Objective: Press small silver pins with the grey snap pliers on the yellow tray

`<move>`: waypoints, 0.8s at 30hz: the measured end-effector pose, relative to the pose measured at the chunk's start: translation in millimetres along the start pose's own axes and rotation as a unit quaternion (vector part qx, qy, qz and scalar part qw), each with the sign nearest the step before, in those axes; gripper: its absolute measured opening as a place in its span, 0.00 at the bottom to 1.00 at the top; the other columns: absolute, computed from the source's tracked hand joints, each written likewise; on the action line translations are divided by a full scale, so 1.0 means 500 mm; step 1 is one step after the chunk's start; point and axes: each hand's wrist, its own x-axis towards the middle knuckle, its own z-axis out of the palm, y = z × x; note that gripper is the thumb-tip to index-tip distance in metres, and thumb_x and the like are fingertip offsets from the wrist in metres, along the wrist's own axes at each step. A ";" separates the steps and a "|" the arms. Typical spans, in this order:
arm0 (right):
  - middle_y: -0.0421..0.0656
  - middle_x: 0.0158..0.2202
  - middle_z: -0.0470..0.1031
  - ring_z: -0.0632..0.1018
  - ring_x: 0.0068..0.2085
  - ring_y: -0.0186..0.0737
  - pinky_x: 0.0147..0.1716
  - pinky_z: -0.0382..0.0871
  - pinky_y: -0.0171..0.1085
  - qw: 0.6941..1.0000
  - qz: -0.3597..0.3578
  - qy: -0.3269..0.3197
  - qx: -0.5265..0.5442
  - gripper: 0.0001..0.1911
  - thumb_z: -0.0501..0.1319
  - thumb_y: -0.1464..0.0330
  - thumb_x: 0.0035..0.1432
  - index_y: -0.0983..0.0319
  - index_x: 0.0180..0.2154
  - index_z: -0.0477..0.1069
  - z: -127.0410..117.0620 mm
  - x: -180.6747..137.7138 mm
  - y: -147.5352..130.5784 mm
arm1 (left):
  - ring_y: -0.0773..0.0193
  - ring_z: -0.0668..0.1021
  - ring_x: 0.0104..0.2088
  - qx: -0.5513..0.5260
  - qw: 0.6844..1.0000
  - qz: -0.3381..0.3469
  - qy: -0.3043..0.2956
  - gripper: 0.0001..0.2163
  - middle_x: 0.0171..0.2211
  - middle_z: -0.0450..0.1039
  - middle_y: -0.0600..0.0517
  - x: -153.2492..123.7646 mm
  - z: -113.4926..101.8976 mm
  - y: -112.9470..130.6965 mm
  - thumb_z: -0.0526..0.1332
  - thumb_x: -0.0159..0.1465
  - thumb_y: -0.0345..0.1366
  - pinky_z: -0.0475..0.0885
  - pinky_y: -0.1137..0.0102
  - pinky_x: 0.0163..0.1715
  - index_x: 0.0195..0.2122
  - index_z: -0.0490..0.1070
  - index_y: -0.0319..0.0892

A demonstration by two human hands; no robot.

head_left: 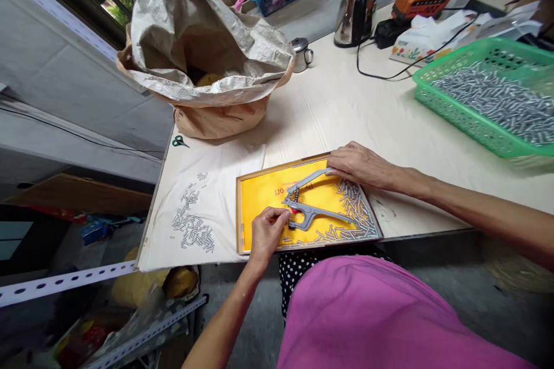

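Note:
In a shallow tray (239,207) lined with yellow lie grey hand pliers (308,214), like snap-fastener pliers, their handles spread wide with a dark spring between. My right hand (357,166) is closed on the end of the upper handle, over the tray's far right corner. The fingers of my left hand (267,232) pinch together right at the jaws; whatever they hold is too small and covered to make out. Small silver metal pins (357,204) are heaped along the tray's right and near sides.
More pins (194,228) lie scattered on white cloth left of the tray. Green scissors (179,141) rest by the left table edge. A big open woven sack (220,115) stands behind. A green basket (476,127) full of pins, a kettle (357,6) and a metal cup (300,56) are further off.

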 end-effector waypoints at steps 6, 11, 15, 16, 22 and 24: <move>0.45 0.35 0.75 0.69 0.36 0.41 0.39 0.55 0.41 1.000 0.008 -0.002 0.013 0.27 0.39 0.54 0.73 0.59 0.34 0.69 0.018 0.003 0.012 | 0.62 0.81 0.32 0.036 0.999 0.016 0.001 0.12 0.31 0.81 0.49 0.003 0.010 -0.008 0.65 0.59 0.45 0.75 0.71 0.34 0.31 0.81 0.41; 0.45 0.36 0.75 0.70 0.36 0.41 0.40 0.54 0.41 1.000 0.010 -0.003 0.011 0.27 0.39 0.53 0.73 0.59 0.34 0.69 0.030 0.002 0.018 | 0.63 0.80 0.31 0.057 0.998 0.025 -0.003 0.09 0.30 0.80 0.50 -0.002 0.012 -0.007 0.65 0.60 0.40 0.74 0.71 0.33 0.30 0.80 0.41; 0.45 0.36 0.75 0.70 0.37 0.42 0.40 0.54 0.41 1.000 0.014 -0.010 0.019 0.27 0.39 0.53 0.73 0.59 0.34 0.69 0.034 0.004 0.015 | 0.63 0.80 0.30 0.089 0.996 0.013 -0.015 0.08 0.30 0.80 0.49 -0.001 0.007 -0.003 0.64 0.60 0.38 0.73 0.71 0.32 0.30 0.80 0.40; 0.45 0.36 0.75 0.70 0.37 0.42 0.40 0.53 0.41 1.000 0.013 -0.010 0.020 0.27 0.40 0.54 0.73 0.59 0.34 0.69 0.035 0.005 0.013 | 0.63 0.80 0.29 0.102 0.995 0.007 -0.020 0.07 0.30 0.80 0.49 0.000 0.005 -0.003 0.64 0.60 0.37 0.73 0.71 0.32 0.29 0.80 0.40; 0.44 0.38 0.77 0.68 0.40 0.44 0.41 0.51 0.42 0.999 0.001 0.007 -0.041 0.20 0.44 0.60 0.73 0.59 0.39 0.71 0.040 0.017 -0.006 | 0.63 0.79 0.27 0.156 0.985 -0.043 -0.062 0.09 0.26 0.79 0.50 0.007 -0.003 -0.003 0.63 0.59 0.38 0.69 0.72 0.27 0.29 0.79 0.39; 0.43 0.38 0.78 0.68 0.41 0.45 0.41 0.50 0.43 0.998 0.003 0.006 -0.059 0.17 0.46 0.62 0.72 0.58 0.41 0.72 0.044 0.024 -0.011 | 0.63 0.78 0.27 0.161 0.982 -0.055 -0.078 0.09 0.24 0.78 0.50 0.006 -0.005 -0.002 0.63 0.59 0.38 0.67 0.73 0.26 0.28 0.79 0.39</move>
